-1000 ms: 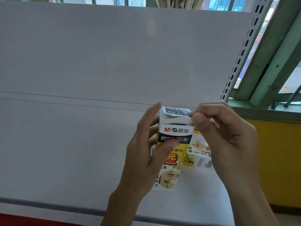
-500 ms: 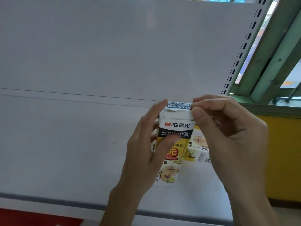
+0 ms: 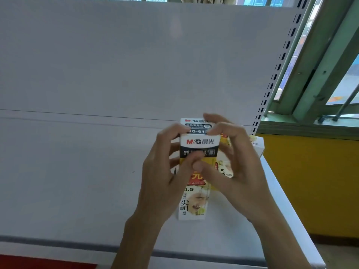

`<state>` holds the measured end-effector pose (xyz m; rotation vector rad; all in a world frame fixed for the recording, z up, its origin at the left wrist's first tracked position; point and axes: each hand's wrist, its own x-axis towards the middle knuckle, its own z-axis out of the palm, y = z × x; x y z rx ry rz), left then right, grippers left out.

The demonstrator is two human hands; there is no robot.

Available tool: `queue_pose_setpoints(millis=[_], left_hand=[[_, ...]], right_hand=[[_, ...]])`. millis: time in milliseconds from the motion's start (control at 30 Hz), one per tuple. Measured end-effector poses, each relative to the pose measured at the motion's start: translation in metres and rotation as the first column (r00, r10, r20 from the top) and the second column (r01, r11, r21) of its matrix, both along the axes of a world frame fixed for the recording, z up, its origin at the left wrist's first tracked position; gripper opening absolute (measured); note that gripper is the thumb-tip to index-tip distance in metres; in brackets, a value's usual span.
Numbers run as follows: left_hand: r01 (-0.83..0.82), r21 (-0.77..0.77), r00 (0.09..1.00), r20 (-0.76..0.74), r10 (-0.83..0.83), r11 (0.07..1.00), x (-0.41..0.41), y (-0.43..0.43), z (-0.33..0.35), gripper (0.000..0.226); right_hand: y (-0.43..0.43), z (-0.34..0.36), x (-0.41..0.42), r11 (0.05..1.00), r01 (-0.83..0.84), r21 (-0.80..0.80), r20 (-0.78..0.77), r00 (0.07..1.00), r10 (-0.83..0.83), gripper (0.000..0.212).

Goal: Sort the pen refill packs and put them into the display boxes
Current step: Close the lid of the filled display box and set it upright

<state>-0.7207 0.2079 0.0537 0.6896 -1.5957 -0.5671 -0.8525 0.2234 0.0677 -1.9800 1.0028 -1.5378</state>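
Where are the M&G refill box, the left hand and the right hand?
M&G refill box [image 3: 200, 142]: head view, white logo band on its front.
left hand [image 3: 161, 175]: head view, back of the hand.
right hand [image 3: 240, 169]: head view, back of the hand.

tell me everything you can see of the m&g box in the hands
The M&G box is a tall, narrow printed carton: white top with a red-and-black logo, a black band, yellow below, a face printed lower down. Its top flap is raised. It is upright, gripped by the left hand and right hand.

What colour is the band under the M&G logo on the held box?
The band is black; head view.
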Motion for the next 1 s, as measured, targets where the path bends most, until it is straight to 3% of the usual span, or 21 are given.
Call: queue_pose_setpoints(millis=[100, 167, 267, 367, 467, 533, 567, 633, 667, 733, 800, 833, 933, 1000], left_hand=[[-0.176, 0.044, 0.980, -0.091, 0.179, 0.983, -0.001, -0.006, 0.001, 0.025], [-0.231, 0.203, 0.920, -0.273, 0.282, 0.951, -0.001, -0.007, -0.001, 0.026], [-0.136, 0.432, 0.855, -0.404, 0.326, 0.892, 0.002, 0.001, -0.007, 0.026], [-0.178, 0.504, 0.918, -0.225, 0.327, 0.845, 0.004, 0.014, -0.015, 0.028], [-0.403, 0.447, 0.915, 0.221, 0.338, 0.799, 0.008, 0.015, -0.039, 0.028], [-0.500, 0.363, 0.825, 0.476, 0.304, 0.786, 0.006, 0.013, -0.052, 0.032], [-0.490, 0.385, 0.824, 0.498, 0.272, 0.782, 0.005, 0.012, -0.055, 0.033], [-0.418, 0.447, 0.865, 0.461, 0.197, 0.791, 0.003, 0.008, -0.056, 0.045], [-0.371, 0.464, 0.887, 0.434, 0.159, 0.804, 0.002, 0.006, -0.056, 0.057], [-0.189, 0.566, 0.944, 0.329, -0.010, 0.803, -0.003, 0.004, -0.056, 0.072], [-0.060, 0.636, 0.961, 0.245, -0.128, 0.769, -0.008, 0.003, -0.054, 0.080], [-0.067, 0.640, 0.961, 0.249, -0.124, 0.765, -0.009, 0.001, -0.055, 0.079], [-0.117, 0.603, 0.965, 0.256, -0.052, 0.789, -0.011, -0.005, -0.054, 0.043], [-0.158, 0.588, 0.964, 0.267, -0.006, 0.793, -0.010, -0.012, -0.054, 0.046]], right_hand=[[-0.003, -0.020, -0.003, 0.975, -0.041, 0.220, -0.050, 0.997, 0.053, 0.086], [0.001, -0.035, -0.003, 0.945, 0.129, 0.301, -0.234, 0.971, -0.058, 0.100], [0.010, -0.045, -0.011, 0.934, 0.352, 0.061, -0.446, 0.847, -0.290, 0.081], [0.021, -0.044, -0.037, 0.901, 0.416, 0.124, -0.506, 0.807, -0.304, 0.066], [0.029, -0.050, -0.060, 0.883, 0.458, 0.103, -0.554, 0.764, -0.332, 0.068], [0.029, -0.054, -0.068, 0.846, 0.525, 0.088, -0.546, 0.736, -0.400, 0.082], [0.029, -0.053, -0.067, 0.817, 0.550, 0.175, -0.534, 0.750, -0.391, 0.094], [0.029, -0.052, -0.069, 0.754, 0.471, 0.457, -0.369, 0.872, -0.321, 0.104], [0.027, -0.054, -0.072, 0.746, 0.391, 0.540, -0.247, 0.920, -0.303, 0.095], [0.023, -0.061, -0.076, 0.739, 0.307, 0.600, -0.148, 0.950, -0.275, 0.080], [0.021, -0.064, -0.080, 0.753, 0.284, 0.593, -0.133, 0.957, -0.257, 0.077], [0.019, -0.064, -0.081, 0.756, 0.271, 0.595, -0.129, 0.961, -0.244, 0.077], [0.005, -0.063, -0.082, 0.731, 0.213, 0.648, -0.076, 0.974, -0.216, 0.081], [-0.005, -0.063, -0.082, 0.727, 0.190, 0.660, -0.064, 0.978, -0.198, 0.079]])
